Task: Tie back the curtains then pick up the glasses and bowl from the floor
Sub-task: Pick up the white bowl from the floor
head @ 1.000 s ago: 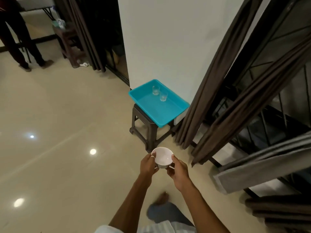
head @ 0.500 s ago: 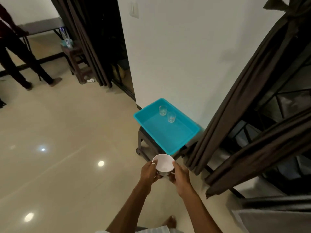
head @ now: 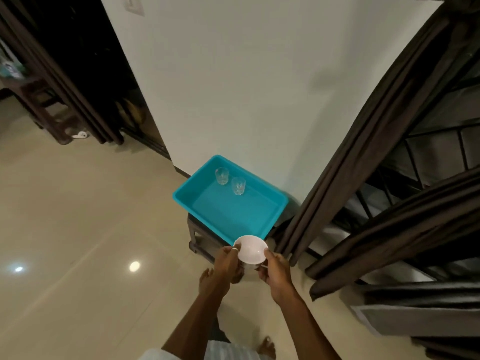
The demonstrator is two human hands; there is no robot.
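A plain white wall (head: 246, 74) filled the middle of the view, with a pale switch plate (head: 133, 6) near its upper left corner. At the wall's foot stood a dark brown stool (head: 198, 237). Left of the wall gaped a dark opening (head: 85, 48), with a second dark stool (head: 39, 105) farther left. Right of the wall was a barred window (head: 436, 149). The glossy beige floor (head: 78, 216) in front of the wall showed bright light spots (head: 134, 266).

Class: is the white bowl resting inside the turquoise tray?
No, the left hand and right hand hold the round white bowl by the turquoise plastic tray.
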